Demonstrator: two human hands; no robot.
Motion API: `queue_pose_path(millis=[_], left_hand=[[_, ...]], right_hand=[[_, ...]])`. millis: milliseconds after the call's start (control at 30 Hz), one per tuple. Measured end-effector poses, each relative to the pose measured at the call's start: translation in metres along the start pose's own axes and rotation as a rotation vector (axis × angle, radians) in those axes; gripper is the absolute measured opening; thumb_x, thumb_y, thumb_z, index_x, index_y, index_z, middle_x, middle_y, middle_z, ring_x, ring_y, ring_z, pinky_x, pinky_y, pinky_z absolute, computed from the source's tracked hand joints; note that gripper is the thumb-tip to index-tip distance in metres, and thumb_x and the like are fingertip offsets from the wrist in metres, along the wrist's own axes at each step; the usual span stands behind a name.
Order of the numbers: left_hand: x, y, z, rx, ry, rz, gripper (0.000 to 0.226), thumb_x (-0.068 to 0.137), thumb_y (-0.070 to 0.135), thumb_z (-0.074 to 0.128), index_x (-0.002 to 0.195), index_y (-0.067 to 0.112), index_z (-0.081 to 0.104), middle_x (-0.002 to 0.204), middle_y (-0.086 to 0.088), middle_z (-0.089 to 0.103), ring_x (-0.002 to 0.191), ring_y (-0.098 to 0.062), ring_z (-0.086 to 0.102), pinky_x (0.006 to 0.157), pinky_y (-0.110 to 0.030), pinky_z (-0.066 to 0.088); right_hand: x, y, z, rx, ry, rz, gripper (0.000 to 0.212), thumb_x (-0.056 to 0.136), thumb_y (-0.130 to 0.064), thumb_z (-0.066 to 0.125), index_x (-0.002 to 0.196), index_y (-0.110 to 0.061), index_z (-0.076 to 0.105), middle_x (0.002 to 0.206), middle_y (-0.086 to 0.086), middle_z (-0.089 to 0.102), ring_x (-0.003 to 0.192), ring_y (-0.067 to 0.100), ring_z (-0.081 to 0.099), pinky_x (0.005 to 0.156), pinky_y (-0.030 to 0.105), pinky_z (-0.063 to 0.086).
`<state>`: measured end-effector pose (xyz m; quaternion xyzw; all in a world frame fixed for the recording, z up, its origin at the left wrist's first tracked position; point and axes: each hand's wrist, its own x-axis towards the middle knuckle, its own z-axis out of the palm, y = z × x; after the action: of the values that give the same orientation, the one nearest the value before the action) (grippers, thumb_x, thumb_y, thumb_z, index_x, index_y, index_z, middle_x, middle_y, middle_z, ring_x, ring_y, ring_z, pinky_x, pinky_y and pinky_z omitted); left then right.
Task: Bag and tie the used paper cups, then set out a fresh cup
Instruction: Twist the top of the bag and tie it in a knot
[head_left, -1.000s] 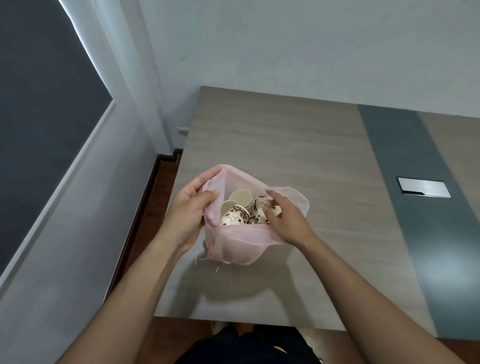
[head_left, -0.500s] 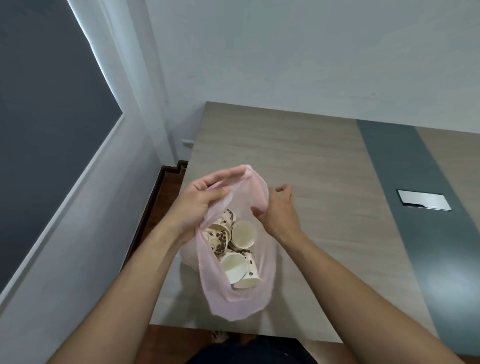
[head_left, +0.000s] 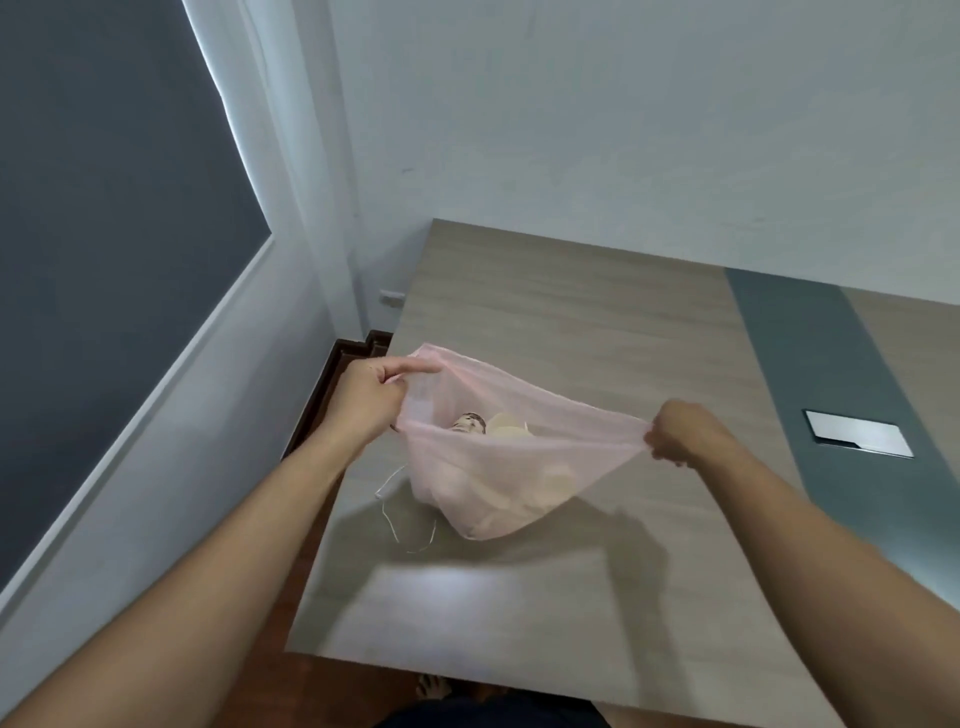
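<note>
A thin pink plastic bag (head_left: 498, 467) hangs stretched wide between my hands above the wooden table (head_left: 571, 322). My left hand (head_left: 371, 397) pinches the bag's left rim. My right hand (head_left: 675, 434) grips the right corner of the rim, fingers curled. Used paper cups (head_left: 488, 423), white with brown dots, show through the mouth; more bulge faintly behind the film lower down. No fresh cup is in view.
A thin white string (head_left: 400, 512) lies on the table under the bag's left side. A metal cover plate (head_left: 857, 434) sits in the grey strip (head_left: 810, 364) at the right. Wall and window stand left; the table's near edge is close to my body.
My hands have moved apart, pulling the bag's mouth out wide and flat. The bag, earlier hanging narrow between close hands, now spans sideways. The view has tilted up.
</note>
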<state>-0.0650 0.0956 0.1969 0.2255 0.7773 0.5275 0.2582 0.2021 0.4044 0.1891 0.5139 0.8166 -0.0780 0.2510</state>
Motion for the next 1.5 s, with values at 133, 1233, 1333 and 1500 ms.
queue_pose_path(millis=[133,1233,1333,1500], left_hand=[[0.019,0.027,-0.013,0.184,0.044,-0.004,0.064,0.093,-0.014,0.038,0.089,0.023,0.09,0.122,0.007,0.08,0.067,-0.026,0.075,0.06,-0.035,0.066],[0.037,-0.067,-0.009,-0.45,-0.207,-0.2,0.028,0.103,-0.006,0.071,0.13,-0.011,0.067,0.124,-0.032,0.077,0.109,-0.029,0.083,0.09,-0.023,0.067],[0.036,-0.064,-0.006,-0.443,-0.183,-0.196,0.029,0.107,0.013,0.071,0.122,-0.012,0.067,0.108,-0.029,0.083,0.101,-0.033,0.085,0.083,-0.023,0.068],[0.037,-0.057,-0.001,-0.246,-0.072,-0.068,0.017,0.111,0.017,0.068,0.123,0.006,0.068,0.087,-0.022,0.083,0.072,-0.025,0.083,0.059,-0.025,0.064]], right_hand=[[0.014,0.03,-0.037,0.057,0.151,0.017,0.018,0.093,-0.015,0.07,0.101,-0.003,0.082,0.094,0.018,0.078,0.093,0.037,0.078,0.074,0.032,0.055],[-0.007,0.09,0.004,1.053,-0.005,-0.209,0.024,0.103,-0.026,0.077,0.118,-0.007,0.08,0.107,0.001,0.087,0.112,0.014,0.08,0.109,0.043,0.056],[-0.012,0.089,0.007,1.024,0.082,-0.192,0.028,0.106,-0.036,0.071,0.11,-0.009,0.08,0.1,0.003,0.086,0.1,0.021,0.082,0.099,0.045,0.06],[-0.017,0.08,0.012,1.053,0.226,-0.176,0.036,0.107,-0.043,0.067,0.103,-0.009,0.078,0.104,0.003,0.074,0.091,0.024,0.072,0.08,0.041,0.064]])
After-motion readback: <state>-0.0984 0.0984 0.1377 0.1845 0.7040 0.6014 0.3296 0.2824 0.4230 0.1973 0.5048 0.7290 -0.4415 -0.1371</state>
